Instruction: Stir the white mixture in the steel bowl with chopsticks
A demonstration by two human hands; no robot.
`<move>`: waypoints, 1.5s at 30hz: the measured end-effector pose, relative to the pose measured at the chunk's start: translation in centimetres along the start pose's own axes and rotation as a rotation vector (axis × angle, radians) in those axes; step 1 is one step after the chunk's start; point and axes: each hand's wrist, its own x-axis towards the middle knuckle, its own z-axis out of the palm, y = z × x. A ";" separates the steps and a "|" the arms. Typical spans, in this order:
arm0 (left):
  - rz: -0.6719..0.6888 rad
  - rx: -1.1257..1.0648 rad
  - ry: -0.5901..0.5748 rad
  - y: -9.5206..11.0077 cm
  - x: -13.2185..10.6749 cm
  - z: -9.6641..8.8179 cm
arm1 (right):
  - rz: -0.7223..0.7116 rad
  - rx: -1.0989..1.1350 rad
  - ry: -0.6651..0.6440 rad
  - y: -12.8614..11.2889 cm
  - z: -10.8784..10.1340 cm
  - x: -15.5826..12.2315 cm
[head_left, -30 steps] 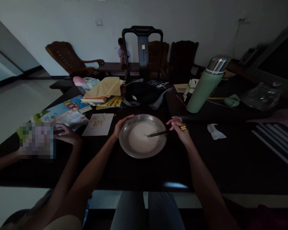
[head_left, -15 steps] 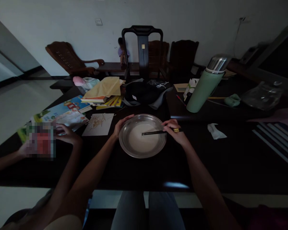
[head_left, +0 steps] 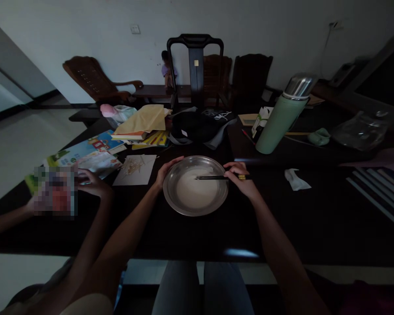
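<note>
Right grip (head_left: 239, 178) holding slim dark chopsticks (head_left: 212, 177), left grip (head_left: 166, 172) holding round shiny metal bowl (head_left: 171, 195), milky liquid (head_left: 197, 194) inside

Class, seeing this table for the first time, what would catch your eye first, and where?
The shiny metal bowl of pale liquid, mid-picture on the dark table, with the left hand against its side. Then the right hand, holding dark chopsticks over the bowl. Beyond, to the right, stands a tall green flask.

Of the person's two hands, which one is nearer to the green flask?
Right. The right hand, holding black chopsticks, is left of the green flask, on its near side; the left hand is farther left, against the metal bowl.
</note>
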 end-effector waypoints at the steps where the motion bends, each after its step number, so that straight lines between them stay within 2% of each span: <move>1: 0.000 0.001 -0.001 0.0 0.0 0.0 | 0.007 0.013 0.039 0.0 -0.2 0.0; 4: 0.000 0.010 -0.007 0.0 0.1 -0.1 | 0.006 0.090 0.058 0.0 -0.6 0.0; 8: 0.007 0.006 -0.009 0.0 0.2 -0.2 | -0.012 0.065 -0.095 -0.1 0.1 0.0; 10: 0.007 0.003 -0.010 0.0 0.2 -0.2 | 0.000 0.025 -0.068 0.0 0.2 0.1; 14: 0.002 0.020 0.001 0.0 0.1 -0.1 | 0.031 0.069 0.072 0.2 -0.5 0.1; 19: 0.001 0.006 0.000 0.0 0.1 -0.1 | -0.023 0.055 -0.072 0.0 0.1 0.0; 22: 0.011 -0.001 -0.008 -0.1 0.2 -0.4 | -0.023 -0.014 0.013 0.2 0.1 0.0; 25: 0.010 -0.003 -0.015 -0.2 0.3 -0.5 | -0.009 0.023 0.091 0.3 -0.4 0.1; 28: 0.002 -0.015 -0.023 -0.2 0.3 -0.5 | -0.037 0.090 -0.003 0.1 -0.3 0.0; 31: 0.000 -0.024 -0.027 -0.1 0.2 -0.4 | -0.055 0.051 -0.077 0.0 0.3 0.0; 34: 0.009 -0.020 -0.025 -0.1 0.2 -0.3 | -0.038 0.018 0.018 0.1 0.1 0.0; 37: 0.014 0.001 -0.011 -0.1 0.2 -0.3 | -0.017 0.097 0.093 0.3 -0.5 0.0; 39: 0.019 0.011 -0.007 -0.1 0.2 -0.3 | -0.017 0.135 0.047 0.2 -0.3 -0.1; 42: -0.002 -0.009 -0.019 -0.2 0.2 -0.4 | -0.031 0.078 -0.059 0.1 0.4 -0.1; 45: -0.010 -0.022 -0.010 -0.2 0.2 -0.3 | -0.021 0.016 -0.011 0.2 0.5 0.0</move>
